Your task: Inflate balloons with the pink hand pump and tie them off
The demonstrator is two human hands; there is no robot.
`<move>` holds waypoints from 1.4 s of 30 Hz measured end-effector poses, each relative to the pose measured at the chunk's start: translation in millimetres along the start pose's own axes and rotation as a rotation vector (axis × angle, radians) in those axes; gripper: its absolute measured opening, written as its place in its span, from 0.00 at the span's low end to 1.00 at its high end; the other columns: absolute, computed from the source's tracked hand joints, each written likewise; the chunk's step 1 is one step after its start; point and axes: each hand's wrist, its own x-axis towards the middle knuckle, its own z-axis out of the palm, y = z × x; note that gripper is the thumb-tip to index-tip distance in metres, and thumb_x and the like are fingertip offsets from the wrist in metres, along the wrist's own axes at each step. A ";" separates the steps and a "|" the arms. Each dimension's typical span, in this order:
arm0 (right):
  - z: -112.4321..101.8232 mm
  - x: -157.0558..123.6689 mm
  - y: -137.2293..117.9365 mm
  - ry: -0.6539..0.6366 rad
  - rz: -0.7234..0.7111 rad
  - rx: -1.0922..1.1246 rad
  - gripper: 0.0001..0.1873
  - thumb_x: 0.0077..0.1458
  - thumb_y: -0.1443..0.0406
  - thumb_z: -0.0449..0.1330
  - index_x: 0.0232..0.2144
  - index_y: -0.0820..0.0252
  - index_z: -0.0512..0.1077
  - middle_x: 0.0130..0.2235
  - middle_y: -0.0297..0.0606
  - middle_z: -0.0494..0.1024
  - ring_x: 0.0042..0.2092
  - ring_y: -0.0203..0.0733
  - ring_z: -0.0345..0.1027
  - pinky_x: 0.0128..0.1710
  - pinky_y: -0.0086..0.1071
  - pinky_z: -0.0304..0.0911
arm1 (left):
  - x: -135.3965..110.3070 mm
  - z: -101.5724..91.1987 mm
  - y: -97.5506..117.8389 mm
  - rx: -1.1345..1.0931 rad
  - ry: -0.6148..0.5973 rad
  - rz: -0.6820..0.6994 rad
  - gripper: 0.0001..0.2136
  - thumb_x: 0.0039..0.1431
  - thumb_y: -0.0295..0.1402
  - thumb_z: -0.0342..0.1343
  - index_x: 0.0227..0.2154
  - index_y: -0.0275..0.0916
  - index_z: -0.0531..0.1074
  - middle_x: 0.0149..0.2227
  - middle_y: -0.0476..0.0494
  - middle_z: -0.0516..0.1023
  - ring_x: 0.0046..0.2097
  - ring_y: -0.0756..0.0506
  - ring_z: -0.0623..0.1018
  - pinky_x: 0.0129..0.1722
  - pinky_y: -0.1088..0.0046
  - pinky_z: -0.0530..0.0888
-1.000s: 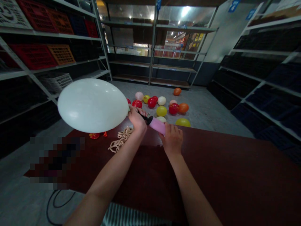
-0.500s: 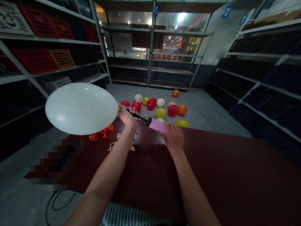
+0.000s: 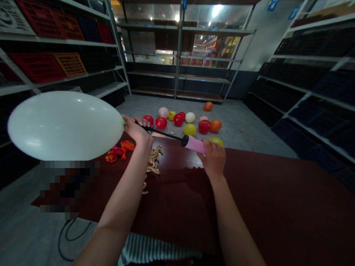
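A large pale white inflated balloon stretches out to the left above the table. My left hand is closed around its neck and the nozzle end of a hand balloon pump. From there a thin black rod runs to the pump's pink barrel, which my right hand grips. Both hands are above the table, well apart, with the rod showing between them. Under the left forearm lies a pile of beige, curly pieces, partly hidden; they look like limp balloons. Red and orange limp balloons rest beside it.
The dark red table spreads before me. Beyond it, several inflated balloons, among them a yellow one and an orange one, lie on the floor. Shelves with crates stand left; a metal rack stands behind. A black cable hangs lower left.
My hands have moved farther apart, and more of the pump's black rod shows between them. The balloon has shifted left with my left hand; the pink barrel has moved right.
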 end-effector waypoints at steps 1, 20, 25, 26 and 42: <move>0.2 -0.4 -1.6 -0.001 0.022 0.010 0.22 0.61 0.61 0.60 0.55 0.62 0.68 0.48 0.48 0.78 0.47 0.52 0.66 0.49 0.42 0.55 | -2.4 0.9 -1.4 -0.002 0.006 0.002 0.23 0.75 0.41 0.45 0.21 0.41 0.53 0.15 0.55 0.51 0.16 0.53 0.56 0.17 0.75 0.55; -6.7 5.3 -41.9 -0.062 0.022 0.084 0.23 0.61 0.58 0.60 0.55 0.62 0.70 0.44 0.46 0.80 0.44 0.50 0.67 0.43 0.39 0.54 | -61.9 -9.9 -57.8 0.085 -0.182 -0.160 0.25 0.71 0.47 0.50 0.20 0.42 0.52 0.14 0.56 0.51 0.14 0.53 0.56 0.15 0.76 0.56; -9.1 8.3 -34.5 -0.082 -0.031 0.024 0.22 0.64 0.59 0.58 0.57 0.61 0.68 0.45 0.45 0.79 0.45 0.50 0.67 0.45 0.39 0.54 | -50.5 -10.2 -53.8 0.060 -0.165 -0.177 0.24 0.72 0.43 0.49 0.20 0.42 0.52 0.14 0.56 0.52 0.14 0.53 0.58 0.16 0.76 0.58; -8.7 8.2 -32.6 -0.087 -0.034 0.013 0.22 0.64 0.58 0.58 0.58 0.61 0.68 0.45 0.46 0.79 0.45 0.50 0.67 0.45 0.40 0.54 | -48.5 -9.8 -51.8 0.063 -0.152 -0.175 0.25 0.72 0.45 0.48 0.20 0.42 0.52 0.14 0.56 0.52 0.14 0.53 0.58 0.16 0.76 0.58; 1.3 -2.7 9.4 -0.022 0.013 -0.017 0.23 0.61 0.62 0.60 0.57 0.62 0.67 0.51 0.50 0.77 0.49 0.52 0.65 0.50 0.43 0.55 | -1.8 -3.8 -13.2 0.026 0.015 -0.069 0.22 0.76 0.42 0.41 0.23 0.41 0.51 0.16 0.56 0.50 0.16 0.52 0.56 0.17 0.75 0.56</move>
